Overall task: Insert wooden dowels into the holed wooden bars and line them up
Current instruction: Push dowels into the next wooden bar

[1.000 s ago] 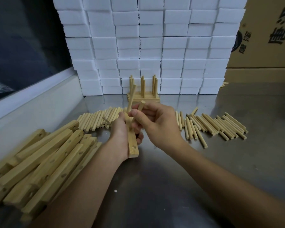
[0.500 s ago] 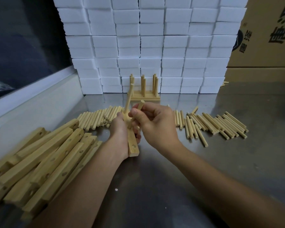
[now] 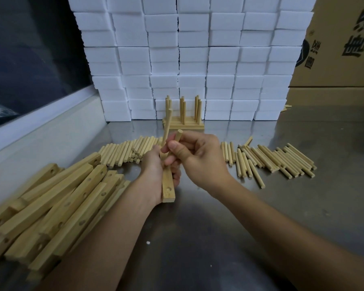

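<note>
My left hand [image 3: 153, 173] grips a holed wooden bar [image 3: 168, 189], its near end resting on the metal table. One dowel [image 3: 167, 127] stands in the bar's far part, tilted slightly. My right hand [image 3: 198, 158] pinches a second dowel [image 3: 178, 136] between thumb and fingers, its lower end down at the bar behind my thumb. Loose dowels lie in a left pile [image 3: 124, 152] and a right pile [image 3: 277, 160]. Finished bars with upright dowels [image 3: 184, 114] stand at the back. Unused holed bars [image 3: 57, 204] are heaped at the left.
A wall of white foam blocks [image 3: 193, 55] closes the back. Cardboard boxes [image 3: 340, 45] stand at the right rear. A white ledge [image 3: 40, 131] runs along the left side. The steel table [image 3: 198, 238] stretches toward me.
The right hand has shifted a little with its dowel at the bar; the left hand and bar have stayed almost still.
</note>
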